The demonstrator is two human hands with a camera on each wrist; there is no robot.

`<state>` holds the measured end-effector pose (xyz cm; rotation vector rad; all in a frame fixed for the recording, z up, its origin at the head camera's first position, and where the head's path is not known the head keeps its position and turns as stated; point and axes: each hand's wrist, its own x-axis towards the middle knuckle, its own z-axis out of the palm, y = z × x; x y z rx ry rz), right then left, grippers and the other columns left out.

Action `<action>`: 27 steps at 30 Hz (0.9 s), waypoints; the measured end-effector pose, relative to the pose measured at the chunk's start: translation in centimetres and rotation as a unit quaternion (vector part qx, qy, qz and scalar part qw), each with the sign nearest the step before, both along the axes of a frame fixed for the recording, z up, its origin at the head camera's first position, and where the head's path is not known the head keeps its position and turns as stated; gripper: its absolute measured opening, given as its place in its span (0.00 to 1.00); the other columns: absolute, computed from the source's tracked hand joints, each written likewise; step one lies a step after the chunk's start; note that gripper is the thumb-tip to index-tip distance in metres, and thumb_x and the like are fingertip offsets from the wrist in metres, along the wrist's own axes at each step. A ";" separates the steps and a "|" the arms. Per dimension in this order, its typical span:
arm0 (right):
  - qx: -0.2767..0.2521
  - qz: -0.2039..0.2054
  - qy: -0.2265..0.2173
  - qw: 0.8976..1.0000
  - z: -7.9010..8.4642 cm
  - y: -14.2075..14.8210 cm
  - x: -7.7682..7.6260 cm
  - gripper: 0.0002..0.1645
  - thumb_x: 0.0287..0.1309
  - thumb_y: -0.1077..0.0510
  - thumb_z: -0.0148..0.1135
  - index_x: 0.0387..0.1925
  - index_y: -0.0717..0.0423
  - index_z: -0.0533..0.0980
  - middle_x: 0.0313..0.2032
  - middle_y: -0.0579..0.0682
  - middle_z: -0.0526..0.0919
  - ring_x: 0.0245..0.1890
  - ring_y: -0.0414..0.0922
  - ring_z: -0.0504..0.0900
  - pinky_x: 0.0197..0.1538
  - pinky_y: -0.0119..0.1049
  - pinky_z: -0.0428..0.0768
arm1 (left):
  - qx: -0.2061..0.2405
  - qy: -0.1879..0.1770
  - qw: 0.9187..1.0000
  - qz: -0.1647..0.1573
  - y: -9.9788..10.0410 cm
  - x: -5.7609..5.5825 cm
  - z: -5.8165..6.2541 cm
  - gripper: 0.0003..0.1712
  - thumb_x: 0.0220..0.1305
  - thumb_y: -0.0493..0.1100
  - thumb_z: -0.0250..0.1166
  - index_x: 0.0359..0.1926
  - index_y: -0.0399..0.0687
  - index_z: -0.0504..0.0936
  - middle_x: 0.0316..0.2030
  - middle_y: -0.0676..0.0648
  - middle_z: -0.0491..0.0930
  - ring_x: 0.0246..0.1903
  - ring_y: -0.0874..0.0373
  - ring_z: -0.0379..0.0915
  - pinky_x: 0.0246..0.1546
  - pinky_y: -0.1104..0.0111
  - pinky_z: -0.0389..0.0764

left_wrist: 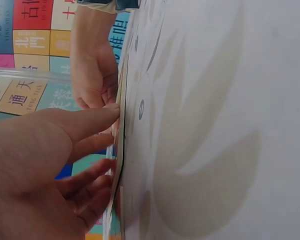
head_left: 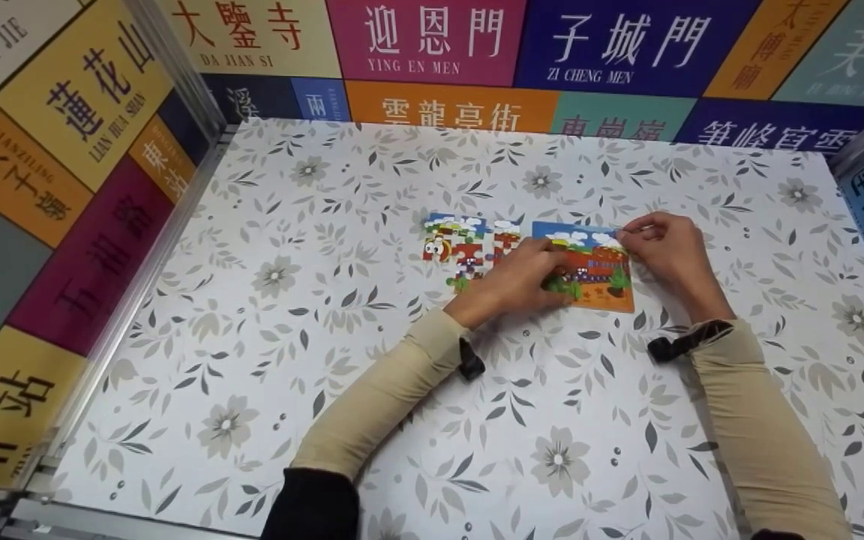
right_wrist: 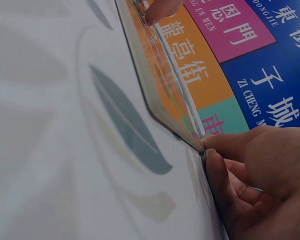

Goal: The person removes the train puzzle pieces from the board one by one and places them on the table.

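Observation:
A rectangular jigsaw puzzle board (head_left: 601, 295) with a colourful train scene lies on the table. My left hand (head_left: 526, 274) lies across the board's left part, fingers spread over the picture and thumb near its lower edge. The left wrist view shows this thumb (left_wrist: 97, 120) and the fingertips touching the board. My right hand (head_left: 664, 244) pinches the upper right corner of the board between thumb and forefinger. A shiny clear strip (right_wrist: 182, 85), apparently film, runs along the board in the right wrist view. Left of the board lie joined jigsaw pieces (head_left: 469, 259), partly hidden by my left hand.
The white tabletop (head_left: 402, 420) has a grey flower and leaf print. Coloured panels (head_left: 432, 45) with large characters stand behind it and along the left and right sides. A metal rail (head_left: 132, 247) borders the table's left edge.

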<state>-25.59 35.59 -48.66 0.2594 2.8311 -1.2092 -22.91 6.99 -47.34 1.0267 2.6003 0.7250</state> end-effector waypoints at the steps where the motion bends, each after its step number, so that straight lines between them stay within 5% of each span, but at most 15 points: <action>1: -0.002 -0.001 -0.002 1.000 0.0 0.0 0.0 0.28 0.68 0.36 0.73 0.56 0.52 0.84 0.37 0.41 0.86 0.36 0.40 0.83 0.38 0.29 0.79 | -0.001 0.001 1.000 0.002 -0.1 0.0 0.0 0.32 0.71 0.58 0.74 0.71 0.57 0.81 0.69 0.50 0.74 0.67 0.57 0.68 0.69 0.64 0.74; 10: -0.004 0.000 -0.005 1.000 0.1 0.0 0.1 0.29 0.67 0.34 0.73 0.56 0.51 0.83 0.37 0.41 0.86 0.36 0.41 0.83 0.37 0.31 0.79 | 0.009 0.011 1.000 -0.011 0.0 -0.4 -0.2 0.34 0.71 0.57 0.75 0.72 0.54 0.79 0.65 0.50 0.79 0.63 0.56 0.71 0.66 0.64 0.74; 14: 0.004 0.005 0.012 1.000 0.1 0.1 0.1 0.28 0.68 0.36 0.72 0.54 0.52 0.84 0.33 0.39 0.86 0.32 0.39 0.84 0.36 0.31 0.79 | 0.007 0.023 1.000 0.007 -0.1 -0.3 -0.1 0.35 0.68 0.60 0.76 0.71 0.55 0.80 0.61 0.51 0.78 0.60 0.55 0.70 0.64 0.63 0.73; 18: 0.008 0.003 0.015 1.000 0.0 0.1 0.1 0.28 0.68 0.36 0.72 0.55 0.52 0.84 0.33 0.38 0.85 0.31 0.38 0.84 0.36 0.30 0.78 | 0.002 0.004 0.999 0.038 -0.3 0.0 0.0 0.35 0.66 0.63 0.76 0.69 0.58 0.81 0.59 0.52 0.75 0.59 0.57 0.67 0.63 0.63 0.73; 27: 0.005 0.003 0.006 1.000 0.0 0.2 -0.1 0.28 0.68 0.36 0.72 0.55 0.52 0.84 0.35 0.38 0.86 0.33 0.38 0.83 0.37 0.30 0.78 | 0.022 -0.024 0.998 0.045 -0.2 -0.1 -0.1 0.36 0.65 0.58 0.78 0.72 0.60 0.80 0.60 0.51 0.73 0.59 0.57 0.66 0.63 0.64 0.74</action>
